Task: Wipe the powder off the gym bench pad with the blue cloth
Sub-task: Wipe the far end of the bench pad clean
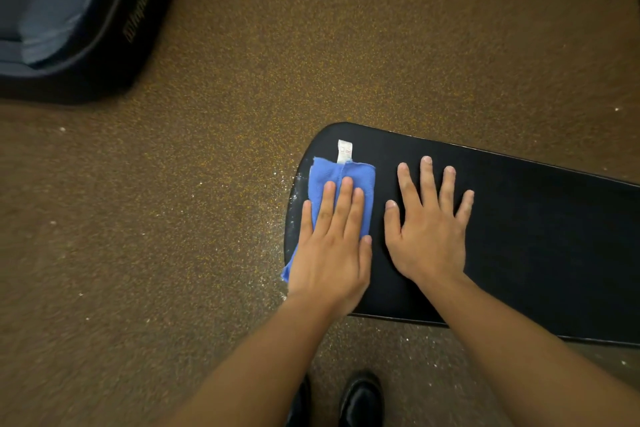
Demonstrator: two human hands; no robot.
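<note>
The black gym bench pad (536,236) runs from the centre of the view off to the right. A folded blue cloth (349,177) with a white tag lies at the pad's rounded left end. My left hand (332,250) presses flat on the cloth, fingers together, covering its lower half. My right hand (429,229) rests flat on the bare pad just right of the cloth, fingers spread, holding nothing. A thin trace of white powder (295,196) clings to the pad's left edge beside the cloth.
Brown speckled floor (173,218) surrounds the bench, with white powder scattered below the pad's left end and near my black shoes (360,399). A dark blue padded mat or cushion (69,17) lies at the top left.
</note>
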